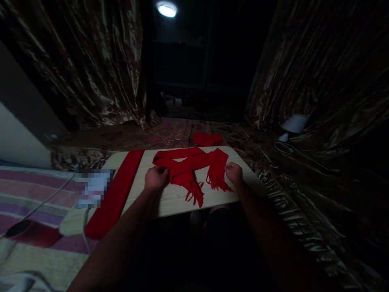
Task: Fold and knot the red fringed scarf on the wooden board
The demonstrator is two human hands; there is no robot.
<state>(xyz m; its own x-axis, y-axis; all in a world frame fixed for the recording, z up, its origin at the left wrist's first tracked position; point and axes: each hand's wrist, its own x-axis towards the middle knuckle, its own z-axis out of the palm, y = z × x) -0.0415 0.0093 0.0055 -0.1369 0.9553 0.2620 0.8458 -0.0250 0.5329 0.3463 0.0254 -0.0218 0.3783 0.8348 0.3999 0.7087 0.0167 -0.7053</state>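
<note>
A red fringed scarf lies looped and crossed over itself on a pale wooden board. Its two tasselled ends point toward me, one near the middle and one at the right. My left hand is closed, its fingertips at the scarf's left edge. At the right end of the scarf, my right hand pinches the side edge just above the fringe. A long folded strip of red cloth runs across the left part of the board and hangs over its near edge.
Behind the board sits another red cloth item. To the right are a small white lamp and its cord. On the left, a striped bed cover carries cables and a dark round object. Patterned curtains flank a dark window.
</note>
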